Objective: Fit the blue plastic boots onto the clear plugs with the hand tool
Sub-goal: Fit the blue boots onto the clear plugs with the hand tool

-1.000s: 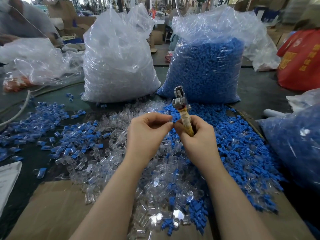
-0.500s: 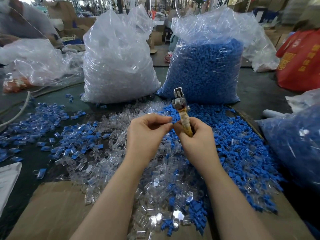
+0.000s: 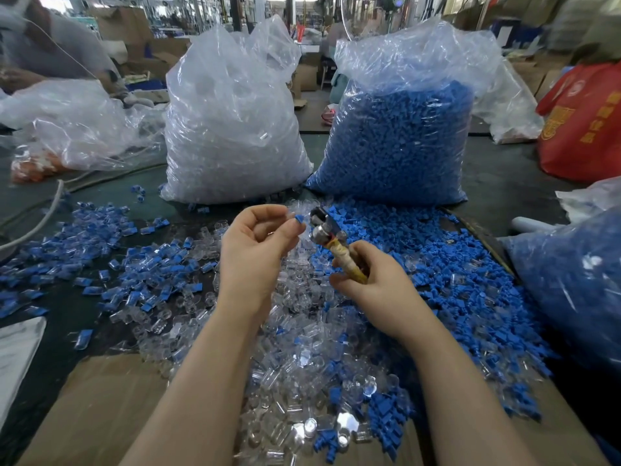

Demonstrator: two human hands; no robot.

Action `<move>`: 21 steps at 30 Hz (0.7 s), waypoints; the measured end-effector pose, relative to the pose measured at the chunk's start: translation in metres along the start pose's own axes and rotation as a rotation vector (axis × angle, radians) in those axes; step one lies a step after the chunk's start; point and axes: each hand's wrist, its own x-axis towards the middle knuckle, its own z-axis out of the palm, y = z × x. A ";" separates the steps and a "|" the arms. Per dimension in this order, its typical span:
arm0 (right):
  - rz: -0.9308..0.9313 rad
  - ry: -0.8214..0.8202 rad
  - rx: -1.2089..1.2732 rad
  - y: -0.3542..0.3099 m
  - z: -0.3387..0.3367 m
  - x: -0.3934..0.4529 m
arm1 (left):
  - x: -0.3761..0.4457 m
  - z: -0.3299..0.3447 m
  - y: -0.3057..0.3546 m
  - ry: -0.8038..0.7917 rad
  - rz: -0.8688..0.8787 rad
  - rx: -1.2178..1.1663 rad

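Left hand (image 3: 255, 250) pinches a blue boot (image 3: 299, 219) at its fingertips, presenting it to the hand tool (image 3: 331, 242) just at 3 o'clock. Right hand (image 3: 369, 280) grips the tool's wrapped handle, head tilted toward 11 o'clock, probably to receive the boot; loose clear plugs (image 3: 295, 331) lie heaped below at 6 o'clock

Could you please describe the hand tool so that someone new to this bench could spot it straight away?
Start at the tall bag of blue boots at the back right of the table. Just in front of it, above the loose piles, the right hand grips the hand tool. It is the only metal-headed thing there, with a yellowish wrapped handle, tilted toward the left hand.
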 end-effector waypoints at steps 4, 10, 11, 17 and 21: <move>-0.009 -0.007 -0.007 -0.003 0.002 0.000 | 0.001 0.000 -0.001 -0.025 0.053 0.089; -0.007 -0.009 -0.049 -0.005 0.001 -0.001 | 0.000 0.002 -0.002 -0.055 0.105 0.161; -0.009 -0.007 -0.062 -0.005 0.001 -0.001 | 0.001 0.002 -0.002 -0.055 0.107 0.164; -0.010 -0.011 -0.092 -0.005 -0.001 -0.001 | 0.001 0.002 -0.001 -0.076 0.072 0.125; -0.017 -0.031 -0.087 -0.005 -0.002 -0.002 | 0.001 0.002 0.001 -0.085 0.049 0.097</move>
